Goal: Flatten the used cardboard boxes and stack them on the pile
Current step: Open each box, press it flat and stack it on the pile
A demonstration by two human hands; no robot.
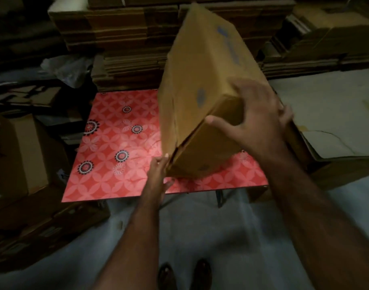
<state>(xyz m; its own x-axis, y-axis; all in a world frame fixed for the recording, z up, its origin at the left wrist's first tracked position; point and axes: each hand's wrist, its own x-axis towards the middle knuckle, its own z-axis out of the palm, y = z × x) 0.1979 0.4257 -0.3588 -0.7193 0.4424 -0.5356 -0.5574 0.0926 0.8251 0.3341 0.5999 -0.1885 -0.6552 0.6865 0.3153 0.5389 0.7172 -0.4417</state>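
A brown cardboard box (pixel 202 84), still in its box shape, is held tilted above the red patterned table (pixel 116 143), its long body leaning away toward the far side and its near end lowest, just over the table's near right part. Blue printing is seen on its upper face, too blurred to be read. A flap seam at the near end is slightly parted.

The box's near lower corner is gripped by the left hand (pixel 158 170), with the fingers curled against the edge by the seam. The right hand (pixel 257 114) is spread over the near upper end of the box — thumb stretched out across the end face, fingers wrapped round the right edge; it is blurred, yet the hold on the box is plain.

Beyond the table, behind the box, stacks of flattened cardboard (pixel 125 49) are piled high. To the table's right an open carton (pixel 336 164) lined with pale sheets is seen, and to its left a further carton (pixel 22 155) in shadow, with crumpled clear plastic (pixel 66 68) behind that. Nearer than the table, on the grey floor (pixel 221 237), a pair of dark shoes (pixel 183 277) is seen at the bottom edge
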